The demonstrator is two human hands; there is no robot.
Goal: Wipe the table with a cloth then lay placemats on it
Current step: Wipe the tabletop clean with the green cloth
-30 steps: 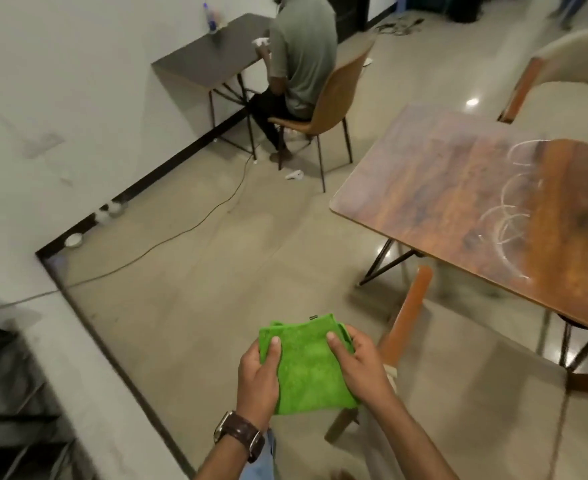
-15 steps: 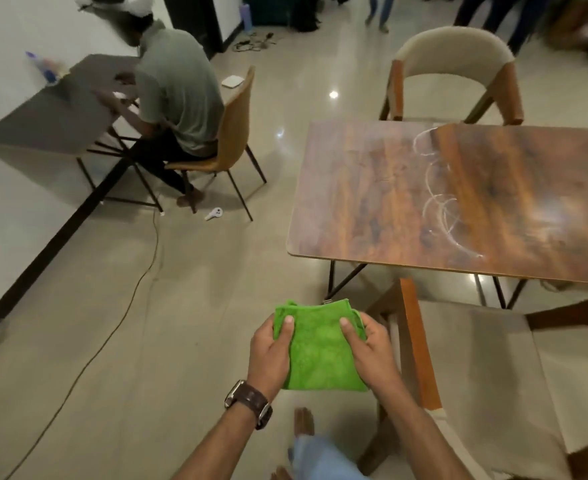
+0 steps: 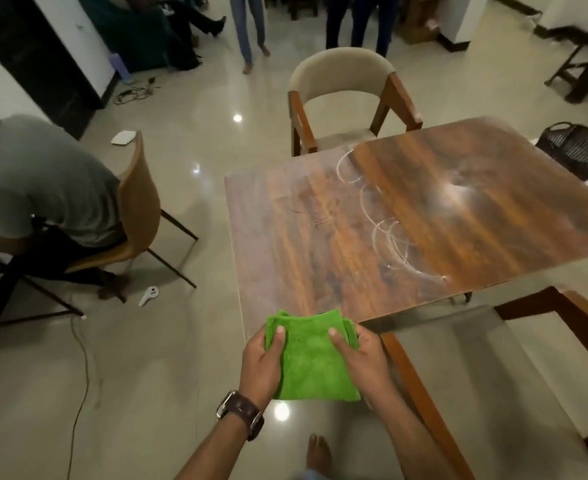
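- The left hand [image 3: 261, 365] and the right hand [image 3: 361, 363] are each gripping a side of a folded green cloth [image 3: 311, 362], thumbs lying on top.
- The cloth is hanging in the air just off the near corner of the wooden table [image 3: 320, 244].
- White smears [image 3: 386, 230] are showing on the tabletop.

The cloth [image 3: 315, 362] is bright green and plain. The counter [image 3: 406, 216] is brown wood with dark grain streaks, marked by whitish looping arcs [image 3: 386, 223]. The far chair [image 3: 346, 95] has beige upholstery on a reddish-brown frame. The floor [image 3: 154, 368] is glossy cream tile. The wristwatch [image 3: 242, 412] has a dark brown strap. The basket [image 3: 578, 150] is black.
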